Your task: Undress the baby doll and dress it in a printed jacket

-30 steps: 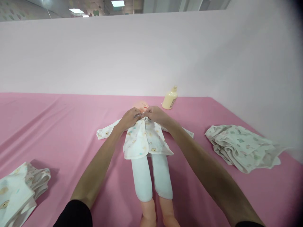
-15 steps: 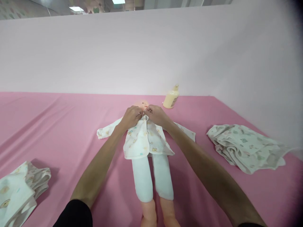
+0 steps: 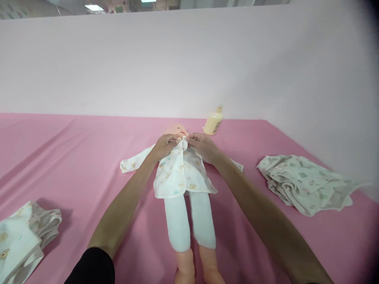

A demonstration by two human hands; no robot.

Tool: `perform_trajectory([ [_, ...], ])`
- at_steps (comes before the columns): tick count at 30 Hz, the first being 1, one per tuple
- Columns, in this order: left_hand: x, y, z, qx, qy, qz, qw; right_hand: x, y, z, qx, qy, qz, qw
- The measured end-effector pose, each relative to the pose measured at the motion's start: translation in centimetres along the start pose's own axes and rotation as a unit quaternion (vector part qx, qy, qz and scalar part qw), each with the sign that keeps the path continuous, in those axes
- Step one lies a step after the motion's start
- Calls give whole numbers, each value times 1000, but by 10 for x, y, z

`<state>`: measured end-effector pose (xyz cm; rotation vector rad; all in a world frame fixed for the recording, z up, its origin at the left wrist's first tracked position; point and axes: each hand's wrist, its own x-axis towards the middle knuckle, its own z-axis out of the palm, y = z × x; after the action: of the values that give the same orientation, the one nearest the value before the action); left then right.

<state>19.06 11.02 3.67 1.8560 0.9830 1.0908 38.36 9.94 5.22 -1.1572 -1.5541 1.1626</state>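
Note:
A baby doll lies on its back, head away from me, its face partly showing above my hands. It wears a white printed jacket and white leggings. At the neckline, my left hand pinches the jacket's left front edge near the collar. My right hand pinches the opposite edge of the collar, close beside the left fingertips. A small piece of the collar shows between the two hands. Both jacket sleeves stretch out sideways.
Behind the doll, to the right, stands a pale yellow pump bottle. A crumpled printed cloth lies at the right, and another white printed cloth at the near left. The pink sheet meets a white wall.
My right hand has moved slightly right, opening a small gap between my hands where the collar now shows. The doll's mouth is more visible. The view has shifted slightly.

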Motion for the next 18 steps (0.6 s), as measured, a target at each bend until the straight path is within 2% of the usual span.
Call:
perform_trajectory([
  [8,-1,0,-1,-44,-26,-28,998,2,3,-4,5,-9,10,1000],
  [13,-2,-1,-2,-28,-27,-23,999,9,-9,-11,33,-25,91,995],
  [18,-1,0,-3,-22,-34,-13,999,8,-25,-15,-23,-80,137,987],
])
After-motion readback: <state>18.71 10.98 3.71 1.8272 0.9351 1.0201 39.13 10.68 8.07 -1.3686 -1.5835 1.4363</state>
